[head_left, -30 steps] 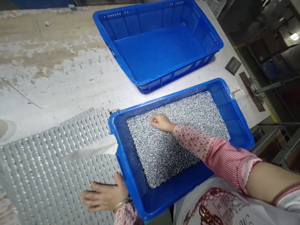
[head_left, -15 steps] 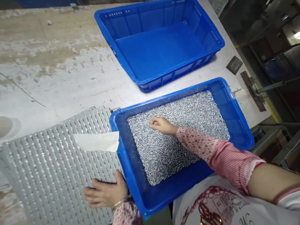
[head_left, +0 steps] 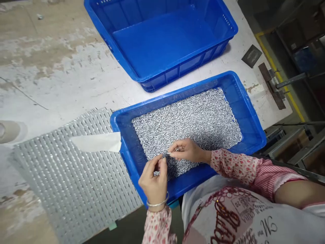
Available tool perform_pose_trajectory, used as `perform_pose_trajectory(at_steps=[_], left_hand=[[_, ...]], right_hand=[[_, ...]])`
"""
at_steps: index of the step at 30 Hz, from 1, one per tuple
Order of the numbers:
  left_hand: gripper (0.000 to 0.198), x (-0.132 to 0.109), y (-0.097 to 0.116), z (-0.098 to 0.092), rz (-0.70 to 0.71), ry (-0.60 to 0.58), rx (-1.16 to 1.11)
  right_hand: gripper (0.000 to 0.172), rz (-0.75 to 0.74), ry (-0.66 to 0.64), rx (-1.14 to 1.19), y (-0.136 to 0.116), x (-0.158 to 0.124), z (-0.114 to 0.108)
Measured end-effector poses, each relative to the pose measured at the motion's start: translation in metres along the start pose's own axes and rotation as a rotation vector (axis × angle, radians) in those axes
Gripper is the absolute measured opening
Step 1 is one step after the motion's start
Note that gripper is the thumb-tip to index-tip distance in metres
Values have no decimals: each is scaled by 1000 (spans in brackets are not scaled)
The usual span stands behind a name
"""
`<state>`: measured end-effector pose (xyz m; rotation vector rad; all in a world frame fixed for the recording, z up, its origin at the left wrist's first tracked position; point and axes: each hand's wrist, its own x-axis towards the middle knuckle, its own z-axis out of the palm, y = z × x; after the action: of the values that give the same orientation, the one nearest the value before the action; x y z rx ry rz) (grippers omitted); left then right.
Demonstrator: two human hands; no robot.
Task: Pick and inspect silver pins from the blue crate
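Observation:
A layer of small silvery, elongated metal pieces (head_left: 188, 115) covers most of the floor of the near blue bin (head_left: 238, 95). Over its lower left part, my left hand (head_left: 155, 178) and my right hand (head_left: 186, 150) meet fingertip to fingertip. My right thumb and index finger pinch one of the small metal pieces (head_left: 169, 154). The left thumb and index finger close at the same spot, but what lies between them is too small to make out. Left of the bin is a stack of grey sheets (head_left: 76, 176) with rows of shiny slots.
A second blue bin (head_left: 165, 47) stands at the back with nothing in it. A white paper strip (head_left: 98, 142) lies across the sheets against the near bin. At the far left is a pale roll (head_left: 8, 131). A dark square plate (head_left: 251, 56) and metal bracket (head_left: 271, 84) sit near the right table edge.
My left hand has lifted off the grey sheets and moved right over the near bin. My right hand has come down toward me, and the two hands now meet. The view has shifted slightly.

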<state>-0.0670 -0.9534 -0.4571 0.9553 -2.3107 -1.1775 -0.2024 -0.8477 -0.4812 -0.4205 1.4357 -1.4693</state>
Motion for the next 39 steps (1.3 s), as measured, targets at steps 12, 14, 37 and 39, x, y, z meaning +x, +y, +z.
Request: perform_pose_trajectory(at_steps=[12, 14, 37, 39], left_hand=[[20, -28, 14, 19, -177, -68, -180], [21, -29, 16, 19, -189, -72, -192], [27, -38, 26, 18, -332, -96, -287], [26, -38, 26, 19, -336, -95, -294]], right_hand=[[12, -254, 28, -266, -8, -33, -13], [12, -279, 26, -320, -9, -36, -15], [16, -93, 61, -106, -5, -55, -9], [11, -187, 90, -225, -8, -55, -10]])
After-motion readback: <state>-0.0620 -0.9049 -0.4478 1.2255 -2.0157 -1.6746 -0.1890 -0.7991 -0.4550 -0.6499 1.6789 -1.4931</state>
